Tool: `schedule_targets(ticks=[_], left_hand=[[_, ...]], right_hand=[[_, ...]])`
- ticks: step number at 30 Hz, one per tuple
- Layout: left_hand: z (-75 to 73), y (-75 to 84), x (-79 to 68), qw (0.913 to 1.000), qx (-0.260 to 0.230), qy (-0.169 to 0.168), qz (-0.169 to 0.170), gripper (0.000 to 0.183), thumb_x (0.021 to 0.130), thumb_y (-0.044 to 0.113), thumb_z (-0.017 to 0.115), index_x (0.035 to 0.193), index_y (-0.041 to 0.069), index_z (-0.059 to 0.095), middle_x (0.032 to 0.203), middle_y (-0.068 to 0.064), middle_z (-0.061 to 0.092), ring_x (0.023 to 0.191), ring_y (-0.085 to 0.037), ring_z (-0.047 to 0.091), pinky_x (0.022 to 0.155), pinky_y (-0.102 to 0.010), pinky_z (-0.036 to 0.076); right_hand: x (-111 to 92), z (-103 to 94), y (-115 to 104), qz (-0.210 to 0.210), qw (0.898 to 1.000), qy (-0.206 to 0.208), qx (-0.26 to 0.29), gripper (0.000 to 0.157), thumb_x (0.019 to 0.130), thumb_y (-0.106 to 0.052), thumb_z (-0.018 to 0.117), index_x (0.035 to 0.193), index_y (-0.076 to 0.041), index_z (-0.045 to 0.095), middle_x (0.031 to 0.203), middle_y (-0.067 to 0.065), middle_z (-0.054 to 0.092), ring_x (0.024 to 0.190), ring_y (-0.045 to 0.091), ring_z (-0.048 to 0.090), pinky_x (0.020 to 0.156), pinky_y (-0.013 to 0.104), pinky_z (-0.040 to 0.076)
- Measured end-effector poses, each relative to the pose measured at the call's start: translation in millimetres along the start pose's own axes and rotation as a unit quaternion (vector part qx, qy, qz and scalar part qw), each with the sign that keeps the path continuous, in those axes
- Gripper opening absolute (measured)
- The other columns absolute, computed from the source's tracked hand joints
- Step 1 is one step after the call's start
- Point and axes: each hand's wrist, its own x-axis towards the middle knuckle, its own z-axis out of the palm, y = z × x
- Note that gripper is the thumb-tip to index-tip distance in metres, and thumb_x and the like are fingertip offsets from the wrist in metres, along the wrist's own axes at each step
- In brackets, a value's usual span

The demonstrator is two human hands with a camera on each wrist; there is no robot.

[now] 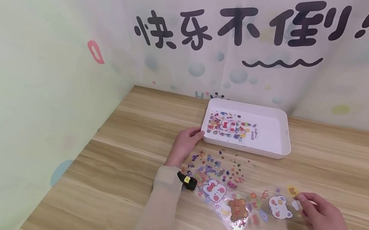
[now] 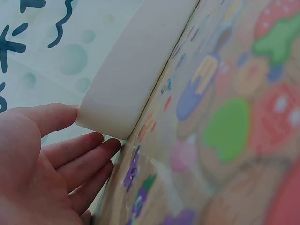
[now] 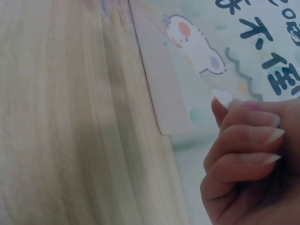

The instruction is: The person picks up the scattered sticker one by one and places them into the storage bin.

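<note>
A white tray [image 1: 281, 146] stands at the back of the table. My left hand [image 1: 185, 143] is at its near left corner; in the left wrist view the thumb and fingers [image 2: 89, 150] pinch the tray's corner [image 2: 126, 89]. My right hand [image 1: 325, 219] pinches the edge of a clear sticker sheet [image 1: 280, 207] with a white bear between thumb and index finger. That sheet is raised and tilted in the right wrist view, the other fingers curled below. Clear sticker sheets with a bunny [image 1: 214, 191] and a brown bear [image 1: 238, 210] lie between my hands.
Inside the tray, at its left, is a sticker sheet [image 1: 228, 126] with a bunny and "good night" lettering. Small colourful stickers [image 1: 216, 164] on clear film spread in front of the tray. A printed cloth wall [image 1: 178, 61] rises behind the wooden table [image 1: 115, 184].
</note>
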Motion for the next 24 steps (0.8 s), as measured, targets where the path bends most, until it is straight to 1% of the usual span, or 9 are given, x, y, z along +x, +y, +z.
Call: schedule_targets(ticks=[6,12,16,20,24], left_hand=[[-0.1,1.2,0.0,1.0000,-0.002,0.002,-0.002,0.040,0.085,0.048,0.051,0.118,0.026,0.057,0.116,0.007,0.058,0.106,-0.009,0.051,0.089,-0.030,0.042],[-0.4,0.8,-0.1,1.0000,-0.001,0.001,0.000,0.041,0.085,0.049,0.051,0.118,0.026,0.057,0.116,0.007,0.058,0.105,-0.009,0.052,0.089,-0.030,0.042],[-0.7,0.5,0.2,1.0000,-0.001,0.001,0.003,0.042,0.085,0.050,0.051,0.118,0.025,0.057,0.116,0.007,0.058,0.105,-0.009,0.052,0.088,-0.029,0.043],[-0.7,0.5,0.0,1.0000,0.001,0.000,0.002,0.041,0.085,0.049,0.051,0.118,0.026,0.057,0.115,0.007,0.058,0.105,-0.009,0.052,0.088,-0.029,0.043],[-0.5,0.5,-0.4,1.0000,0.003,0.001,0.002,0.041,0.085,0.049,0.051,0.118,0.025,0.057,0.115,0.007,0.058,0.105,-0.010,0.052,0.089,-0.029,0.042]], right_hand=[[0,-12.9,6,0.016,1.000,0.003,0.024,0.038,0.091,-0.040,0.046,0.105,-0.006,0.053,0.063,-0.001,0.045,0.048,0.008,0.041,0.039,0.027,0.035],[-2,-25.9,13,0.030,0.999,0.009,0.042,0.038,0.091,-0.041,0.045,0.107,-0.007,0.052,0.061,-0.002,0.042,0.047,0.010,0.037,0.039,0.031,0.030],[-3,-32.5,18,0.038,0.997,0.026,0.058,0.034,0.091,-0.040,0.045,0.105,-0.011,0.053,0.059,-0.002,0.040,0.048,0.010,0.037,0.039,0.031,0.029],[-4,-36.0,21,0.047,0.996,0.043,0.064,0.033,0.091,-0.039,0.045,0.104,-0.010,0.053,0.059,-0.001,0.040,0.048,0.010,0.038,0.039,0.030,0.029],[-4,-36.8,21,0.044,0.995,0.052,0.077,0.030,0.090,-0.038,0.048,0.103,-0.011,0.053,0.059,-0.001,0.042,0.049,0.010,0.039,0.039,0.029,0.031]])
